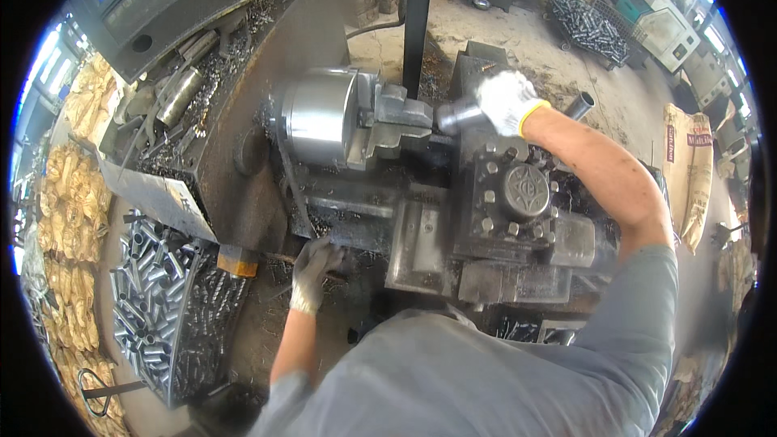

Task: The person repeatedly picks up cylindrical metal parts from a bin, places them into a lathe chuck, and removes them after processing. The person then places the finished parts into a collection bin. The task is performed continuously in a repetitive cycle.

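Note:
My right hand (506,103), in a white glove with a yellow cuff, is closed round a short metal tube (461,116). Motion smears both a little. The tube's left end is close to the jaws (401,109) of a shiny lathe chuck (320,117); whether they touch I cannot tell. Below the hand sits the dark tool post (524,190), ringed with square-headed bolts. My left hand (316,269), in a soiled grey glove, is low at the lathe's front edge, fingers curled. What it grips, if anything, is hidden.
Another tube (581,105) sticks up behind my right wrist. At lower left a bin (188,316) holds many cut tubes. A control panel (154,12) and a chip-strewn ledge (212,101) with loose metal parts are upper left. A wire basket (595,24) of metal pieces stands far right.

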### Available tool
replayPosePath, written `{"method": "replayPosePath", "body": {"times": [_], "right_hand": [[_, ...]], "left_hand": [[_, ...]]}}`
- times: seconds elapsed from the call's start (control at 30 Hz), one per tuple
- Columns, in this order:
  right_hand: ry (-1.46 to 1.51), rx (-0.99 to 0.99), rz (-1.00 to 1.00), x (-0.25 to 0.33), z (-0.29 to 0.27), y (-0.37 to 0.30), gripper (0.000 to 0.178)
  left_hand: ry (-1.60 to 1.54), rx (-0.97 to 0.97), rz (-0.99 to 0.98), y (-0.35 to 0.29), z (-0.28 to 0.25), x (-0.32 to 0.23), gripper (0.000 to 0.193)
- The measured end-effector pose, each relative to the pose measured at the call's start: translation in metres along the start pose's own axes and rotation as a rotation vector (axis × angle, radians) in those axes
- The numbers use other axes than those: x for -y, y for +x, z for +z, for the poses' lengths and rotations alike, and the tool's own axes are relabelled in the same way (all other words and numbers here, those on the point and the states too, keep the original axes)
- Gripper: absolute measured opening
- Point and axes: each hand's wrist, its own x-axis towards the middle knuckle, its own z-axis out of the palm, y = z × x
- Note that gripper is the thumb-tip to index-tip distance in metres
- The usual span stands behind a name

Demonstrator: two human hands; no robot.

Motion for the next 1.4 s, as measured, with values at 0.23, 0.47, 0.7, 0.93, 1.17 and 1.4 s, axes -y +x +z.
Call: {"method": "replayPosePath", "body": {"times": [0.23, 0.47, 0.7, 0.93, 1.17, 1.4], "right_hand": [[0.674, 0.114, -0.223, 0.024, 0.063, 0.047, 0.072], [0.642, 0.320, -0.180, 0.012, 0.078, 0.065, 0.048], [0.998, 0.067, -0.160, 0.048, 0.057, 0.079, 0.087], [0.900, -0.448, 0.062, 0.017, 0.030, -0.040, 0.046], [1.155, -0.901, 0.157, 0.130, 0.003, -0.233, 0.028], [1.672, -0.492, 0.254, 0.205, 0.044, -0.248, 0.027]], "left_hand": [[-0.158, -0.615, -0.004, -0.053, -0.123, 0.022, 0.030], [-0.467, -0.727, -0.015, -0.038, -0.190, -0.005, 0.041], [-0.052, -0.591, 0.048, -0.029, -0.200, -0.014, 0.026], [0.390, -0.839, 0.200, -0.041, -0.172, -0.027, 0.043], [1.081, -0.483, 1.534, 0.005, -0.031, -0.181, 0.044], [1.619, -0.445, 1.018, 0.192, 0.121, -0.338, 0.079]]}}
